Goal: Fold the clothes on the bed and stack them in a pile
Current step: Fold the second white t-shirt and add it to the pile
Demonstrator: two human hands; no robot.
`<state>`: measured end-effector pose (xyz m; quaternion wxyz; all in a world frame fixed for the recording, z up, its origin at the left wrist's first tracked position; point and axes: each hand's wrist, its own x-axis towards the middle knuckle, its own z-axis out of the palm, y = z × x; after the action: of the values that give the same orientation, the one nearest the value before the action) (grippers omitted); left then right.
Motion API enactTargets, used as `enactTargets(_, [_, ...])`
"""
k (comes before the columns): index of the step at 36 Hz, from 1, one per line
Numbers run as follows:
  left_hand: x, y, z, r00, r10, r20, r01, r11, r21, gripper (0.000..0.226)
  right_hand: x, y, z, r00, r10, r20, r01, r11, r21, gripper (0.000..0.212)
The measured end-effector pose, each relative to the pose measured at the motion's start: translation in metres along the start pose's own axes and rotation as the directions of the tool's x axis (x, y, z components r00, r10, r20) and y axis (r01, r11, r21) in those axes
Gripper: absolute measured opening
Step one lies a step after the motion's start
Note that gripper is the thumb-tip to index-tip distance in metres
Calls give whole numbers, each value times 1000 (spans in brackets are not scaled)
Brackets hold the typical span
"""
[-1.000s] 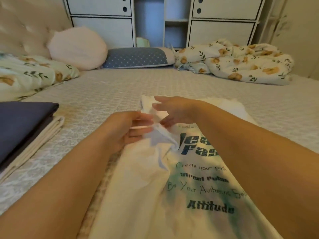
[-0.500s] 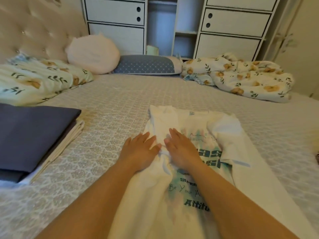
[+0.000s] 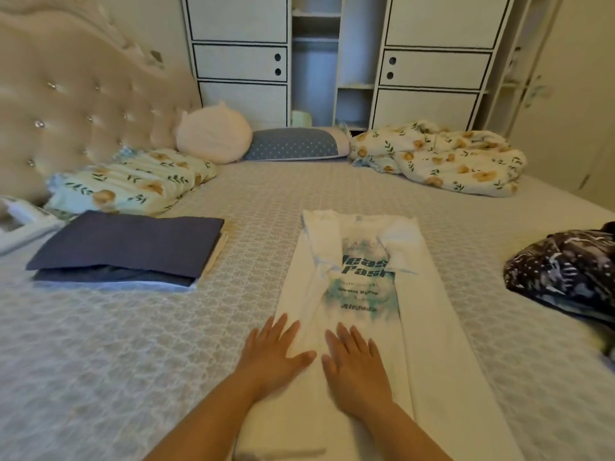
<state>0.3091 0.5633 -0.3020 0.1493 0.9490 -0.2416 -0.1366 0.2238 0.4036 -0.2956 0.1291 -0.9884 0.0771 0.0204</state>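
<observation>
While pressed flat side by side: both hands on the near half of the white T-shirt [image 3: 362, 261].
Left hand [image 3: 273, 352]: palm down on the shirt's left folded edge, fingers [image 3: 279, 327] straight and slightly spread, gripping nothing, thumb angled toward the other hand.
Right hand [image 3: 357, 364]: palm down just beside the left, fingers straight, resting on the fabric below the printed text, holding nothing.
White T-shirt: laid lengthwise on the bed [image 3: 133, 344], both sides and sleeves folded inward into a long narrow strip, teal lettering facing up, collar at the far end.
Folded pile [image 3: 129, 247]: left of the shirt and apart from it, a dark navy piece on top, lighter layers beneath.
Dark patterned garment [image 3: 565, 271]: crumpled at the bed's right edge, unfolded.
Far end of bed: floral pillow [image 3: 133, 184], round pale cushion [image 3: 213, 134], blue dotted pillow [image 3: 296, 144], bunched floral quilt [image 3: 442, 158].
Behind: tufted headboard [image 3: 76, 101], white cabinet [image 3: 332, 61].
</observation>
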Motion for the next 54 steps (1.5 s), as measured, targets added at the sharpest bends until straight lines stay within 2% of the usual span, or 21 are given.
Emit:
enactTargets(2, [-23,2,4,1000,1,6,-1,1000,-27,80,-25,-10,2,996,-71,-53,74,995,69,49])
enactTargets(4, [-43,4,8,1000,-7,5,7,999,-52,79,-46,-22,5,990,-57,-132,88,967,241,40])
enactTargets(6, [-60,8,8,1000,-25,5,25,989,-144,76,-61,-38,2,982,111,-153,-24,875,484,36])
enactTargets(8, [-73,12,2,999,-35,-11,31,970,-239,70,-71,-52,-5,961,271,-57,-167,730,663,42])
enactTargets(9, [-81,13,0,999,-30,-30,22,970,-241,68,-73,-58,-8,958,287,-14,-199,697,689,46])
enactTargets(12, [-104,14,-1,999,4,-50,-9,994,-105,68,-82,-68,-14,955,295,-27,-206,728,653,42])
enactTargets(16, [-127,10,4,995,41,-90,-18,969,245,67,-102,-70,-10,936,334,-111,-192,749,634,35])
enactTargets(20, [-138,13,14,971,237,-39,-204,899,388,74,-118,-61,-2,938,314,-146,-196,830,523,32])
enactTargets(23, [-144,23,22,946,323,-18,-302,902,308,73,-119,-55,-6,940,297,-168,-184,856,483,34])
enactTargets(26, [-145,36,26,949,310,-55,-291,930,223,68,-122,-48,-13,940,293,-175,-184,866,464,32])
enactTargets(28, [-144,42,30,962,266,-55,-248,944,217,64,-128,-37,-14,936,273,-222,-181,914,362,29])
enactTargets(30, [-139,46,32,970,235,-57,-216,949,229,58,-137,-18,-15,920,209,-330,-151,970,192,32])
enactTargets(32, [-136,49,31,971,232,-59,-212,948,237,55,-151,6,-18,913,162,-374,-121,984,132,38])
enactTargets(36, [-134,51,21,969,245,-13,-238,951,200,57,-181,57,-12,957,169,-238,-157,985,71,53])
enactTargets(40, [-133,51,15,956,263,133,-285,940,187,68,-190,73,-17,976,150,-160,-134,986,102,53])
enactTargets(42, [-134,51,17,956,254,149,-273,954,128,68,-188,75,-21,989,114,-95,-105,990,95,54])
enactTargets(44, [-132,47,21,963,248,106,-259,960,104,62,-184,78,-23,996,85,-41,-83,995,59,55])
enactTargets(47, [-131,44,28,964,262,-39,-257,960,114,53,-179,90,-23,998,54,-38,-54,999,0,52])
enactTargets(51, [-138,44,33,958,109,-264,-140,985,-102,49,-175,104,-29,998,26,-60,-34,991,-129,50])
enactTargets(54, [-140,44,26,965,33,-259,-79,982,-169,44,-173,106,-34,998,47,-31,-52,981,-185,51])
